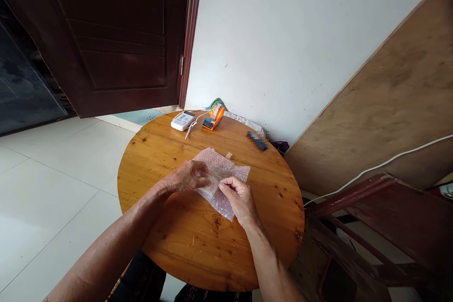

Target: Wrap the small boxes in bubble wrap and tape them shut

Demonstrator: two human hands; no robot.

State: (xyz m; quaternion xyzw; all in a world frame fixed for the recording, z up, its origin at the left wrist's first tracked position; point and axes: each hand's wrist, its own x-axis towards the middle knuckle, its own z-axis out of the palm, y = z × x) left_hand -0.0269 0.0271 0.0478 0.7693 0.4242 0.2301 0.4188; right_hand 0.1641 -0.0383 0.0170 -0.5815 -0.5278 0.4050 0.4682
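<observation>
Round varnished wood desk [155, 155] fills lower ctr of frame. On it, mid-frame, the clear pinkish bubble-wrap sheet [223, 166] lies flat under your hands, prob. so both reach it w/o stretching. Your R hand [242, 200] has thumb & index fingertips pinched on a clear whitish film piece [211, 188] over the wrap, prob. for fine control. L hand [184, 177] faces it, fingers curled, gap narrow; can't tell if they grip the film. Upper ctr, white boxy plastic device [183, 121] & orange plastic tape dispenser [220, 114] sit at far edge, prob. clear of your forearms. Device's blue print too small to read. Dark oblong object [257, 140], ctr-right: pixelated, no brand legible.
</observation>
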